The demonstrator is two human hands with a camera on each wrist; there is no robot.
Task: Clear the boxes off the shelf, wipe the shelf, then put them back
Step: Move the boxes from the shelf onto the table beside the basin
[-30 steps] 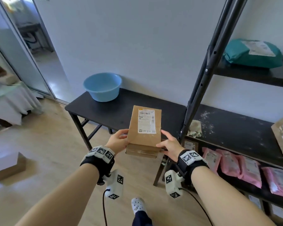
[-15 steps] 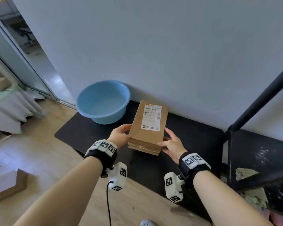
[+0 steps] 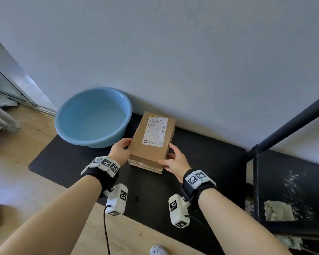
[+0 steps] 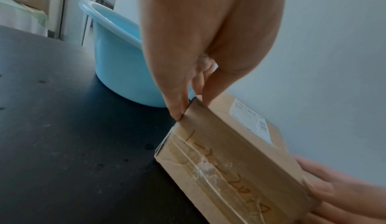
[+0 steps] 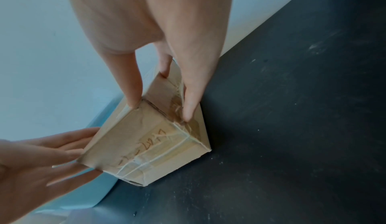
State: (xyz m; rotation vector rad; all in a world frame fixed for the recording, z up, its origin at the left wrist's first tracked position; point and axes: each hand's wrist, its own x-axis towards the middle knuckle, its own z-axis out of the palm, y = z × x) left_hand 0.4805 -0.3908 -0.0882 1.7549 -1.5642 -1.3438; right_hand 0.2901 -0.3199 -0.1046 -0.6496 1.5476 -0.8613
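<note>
A brown cardboard box (image 3: 152, 142) with a white shipping label lies lengthwise on the black table (image 3: 77, 162), just right of the blue basin. My left hand (image 3: 127, 146) pinches its near left corner, thumb on top and fingers down the side, as the left wrist view shows on the box (image 4: 229, 153). My right hand (image 3: 168, 153) grips the near right corner of the box (image 5: 146, 145), thumb on the top edge. The box's right bottom corner touches the table. The shelf (image 3: 293, 181) at the right is black and dusted with white powder.
A blue plastic basin (image 3: 92, 116) stands at the table's back left, close to the box. A grey wall runs right behind both. A crumpled rag (image 3: 278, 211) lies on the dusty shelf near its black upright post (image 3: 255, 181). Wooden floor lies to the left.
Both hands carried the box left, away from the shelf, and lowered it toward the table beside the basin. The view swung left and down with it.
</note>
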